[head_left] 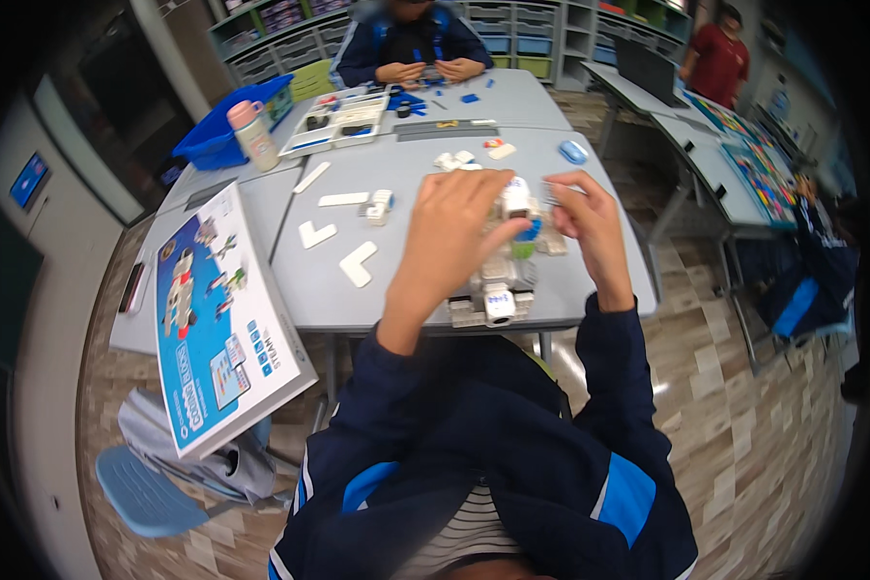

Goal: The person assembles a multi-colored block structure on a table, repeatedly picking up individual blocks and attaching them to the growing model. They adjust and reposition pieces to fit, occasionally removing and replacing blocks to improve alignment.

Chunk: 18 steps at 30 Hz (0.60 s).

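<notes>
A model of white, grey, blue and green building blocks [498, 275] stands at the near edge of the grey table. My left hand [454, 227] reaches over it, with fingers and thumb bent around a white block [515, 196] on its far part. Just to the right, my right hand [587, 215] is closed in a pinch beside that block; whatever lies between its fingertips is too small to make out. White L-shaped pieces [360, 264] and a long white bar [344, 200] lie left of my left hand, near a white and grey block [378, 207].
A large box [224, 338] leans over the table's left edge. Behind it are a pink-capped bottle [252, 135], a blue bin [203, 140] and a sorting tray [336, 124]. A blue oval object [573, 152] lies far right. Another person [411, 48] handles blue pieces opposite.
</notes>
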Available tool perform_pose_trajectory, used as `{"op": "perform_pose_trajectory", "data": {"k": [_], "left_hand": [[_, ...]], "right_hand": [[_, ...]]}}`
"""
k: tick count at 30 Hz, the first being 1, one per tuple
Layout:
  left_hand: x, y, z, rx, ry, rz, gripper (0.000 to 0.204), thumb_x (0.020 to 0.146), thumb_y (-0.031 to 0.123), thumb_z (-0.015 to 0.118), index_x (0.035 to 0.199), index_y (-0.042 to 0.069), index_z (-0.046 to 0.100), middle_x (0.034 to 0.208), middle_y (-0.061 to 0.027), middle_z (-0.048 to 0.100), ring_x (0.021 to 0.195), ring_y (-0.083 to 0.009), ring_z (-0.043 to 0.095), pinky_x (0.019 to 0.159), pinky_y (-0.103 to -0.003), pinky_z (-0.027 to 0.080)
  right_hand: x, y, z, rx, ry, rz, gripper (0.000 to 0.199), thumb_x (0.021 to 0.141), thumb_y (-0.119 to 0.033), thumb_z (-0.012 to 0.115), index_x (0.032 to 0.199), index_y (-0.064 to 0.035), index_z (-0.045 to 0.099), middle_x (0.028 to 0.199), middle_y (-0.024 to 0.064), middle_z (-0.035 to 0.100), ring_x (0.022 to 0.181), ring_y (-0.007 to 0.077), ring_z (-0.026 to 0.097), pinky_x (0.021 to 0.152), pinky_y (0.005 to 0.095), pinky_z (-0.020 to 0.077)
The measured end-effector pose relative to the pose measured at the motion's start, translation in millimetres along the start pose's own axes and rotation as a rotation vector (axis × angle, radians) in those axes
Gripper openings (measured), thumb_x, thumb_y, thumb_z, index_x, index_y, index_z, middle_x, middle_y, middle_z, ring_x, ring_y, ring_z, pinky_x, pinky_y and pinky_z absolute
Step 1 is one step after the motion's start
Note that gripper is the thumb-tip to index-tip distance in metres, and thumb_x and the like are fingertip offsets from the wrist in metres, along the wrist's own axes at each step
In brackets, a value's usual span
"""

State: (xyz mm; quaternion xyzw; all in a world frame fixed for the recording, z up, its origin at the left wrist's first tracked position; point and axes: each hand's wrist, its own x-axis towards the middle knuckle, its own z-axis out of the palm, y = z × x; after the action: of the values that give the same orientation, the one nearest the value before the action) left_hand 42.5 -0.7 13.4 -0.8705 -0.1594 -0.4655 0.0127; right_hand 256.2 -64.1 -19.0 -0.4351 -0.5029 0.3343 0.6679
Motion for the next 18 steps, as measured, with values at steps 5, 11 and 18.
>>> {"op": "perform_pose_trajectory", "data": {"k": [5,11,18], "left_hand": [[-3,2,-3,0.0,0.039,0.014,0.054,0.082,0.033,0.081,0.125,0.004,0.066,0.122,-0.0111,0.068,0.118,-0.0307,0.059,0.1,-0.043,0.043],[-38,-11,0,-0.104,0.41,-0.142,0.044,0.088,0.019,0.075,0.127,0.003,0.064,0.127,-0.0147,0.064,0.122,-0.0332,0.056,0.105,-0.044,0.042],[-108,-99,17,0.128,0.07,-0.598,0.048,0.089,0.015,0.074,0.132,0.002,0.057,0.131,-0.0183,0.057,0.119,-0.0369,0.053,0.1,-0.048,0.045]], "right_hand": [[-9,42,-23,0.216,0.308,-0.04,0.028,0.103,-0.018,0.059,0.121,0.0029,0.063,0.071,-0.001,0.054,0.057,0.0042,0.04,0.054,0.0208,0.0306],[-36,85,-55,0.224,0.428,0.06,0.029,0.103,-0.019,0.059,0.122,0.0034,0.063,0.075,0.0022,0.057,0.059,0.0064,0.043,0.054,0.0208,0.0318],[-51,102,-65,0.168,0.445,0.091,0.028,0.103,-0.018,0.059,0.123,0.0014,0.062,0.076,0.0017,0.059,0.058,0.0039,0.043,0.052,0.0177,0.0299]]}}
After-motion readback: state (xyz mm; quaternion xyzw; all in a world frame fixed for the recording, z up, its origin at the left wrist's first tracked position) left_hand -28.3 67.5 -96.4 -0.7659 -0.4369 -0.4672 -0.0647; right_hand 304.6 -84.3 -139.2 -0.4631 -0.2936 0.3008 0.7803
